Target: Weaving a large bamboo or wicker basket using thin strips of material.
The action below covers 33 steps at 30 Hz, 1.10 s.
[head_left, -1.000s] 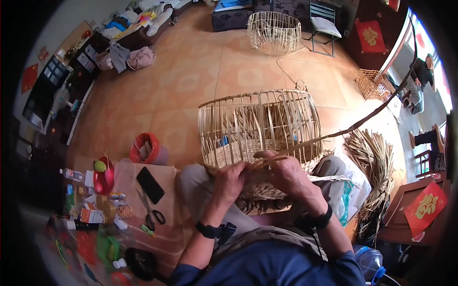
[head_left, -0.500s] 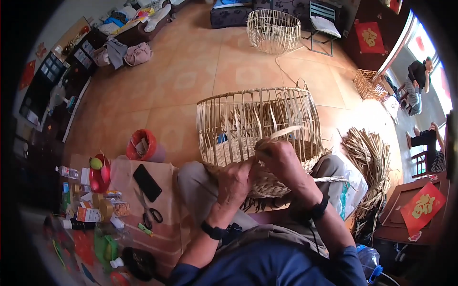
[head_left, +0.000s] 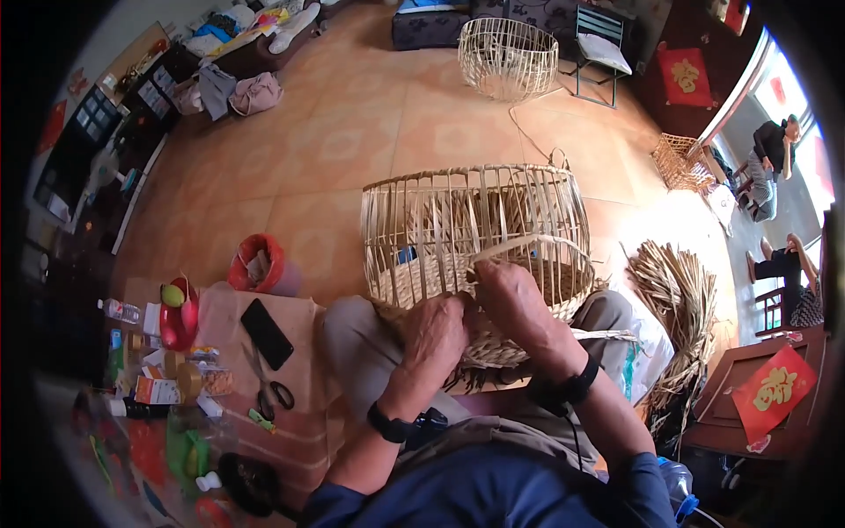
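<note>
Between my knees rests a large, partly woven straw basket (head_left: 384,290), its tall open stakes joined by a rim at the far side. My right hand (head_left: 519,304) is closed on a pale flat straw strand (head_left: 537,240), which arcs up from the fingers to the right. Close beside it, my left hand (head_left: 437,330) is closed at the near edge of the weave; its fingertips are hidden, so what they pinch cannot be made out. More loose strand ends (head_left: 607,334) stick out to the right under my right wrist.
To the right lies a bundle of dry straw (head_left: 673,308). At left a cloth-covered surface holds scissors (head_left: 268,383), a black phone (head_left: 267,334), a red-lined bin (head_left: 260,264) and assorted bottles. Another open basket frame (head_left: 508,62) stands far off. Two people sit at the far right.
My right hand has shifted slightly down, nearer to my left hand. The strand it holds now arcs differently, extending farther right. The basket stays in about the same place.
</note>
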{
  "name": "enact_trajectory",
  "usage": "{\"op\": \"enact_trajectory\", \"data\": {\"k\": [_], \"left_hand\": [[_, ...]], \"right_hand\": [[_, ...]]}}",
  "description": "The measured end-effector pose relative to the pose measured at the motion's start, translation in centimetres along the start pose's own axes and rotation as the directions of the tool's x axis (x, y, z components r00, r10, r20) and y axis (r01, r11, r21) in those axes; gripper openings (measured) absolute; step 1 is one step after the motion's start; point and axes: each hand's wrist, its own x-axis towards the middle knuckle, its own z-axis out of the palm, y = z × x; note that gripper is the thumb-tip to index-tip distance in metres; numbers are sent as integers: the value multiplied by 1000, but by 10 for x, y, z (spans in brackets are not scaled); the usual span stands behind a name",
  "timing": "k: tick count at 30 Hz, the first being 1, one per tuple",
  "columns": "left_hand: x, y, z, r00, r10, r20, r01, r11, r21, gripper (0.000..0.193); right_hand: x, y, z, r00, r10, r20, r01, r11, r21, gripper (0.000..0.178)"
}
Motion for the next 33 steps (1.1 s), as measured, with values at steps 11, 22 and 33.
{"op": "enact_trajectory", "data": {"k": [11,22,33], "left_hand": [[0,-1,8,998,-8,-56,2,995,-96,18],[-19,-9,-23,911,316,-265,-310,948,66,29],[-13,-4,-5,890,420,-176,-388,902,187,29]], "right_hand": [[-41,-10,-13,925,379,37,-318,714,623,61],[-72,1,-16,823,496,278,-417,194,888,28],[-94,16,-33,776,465,426,-489,17,872,26]]}}
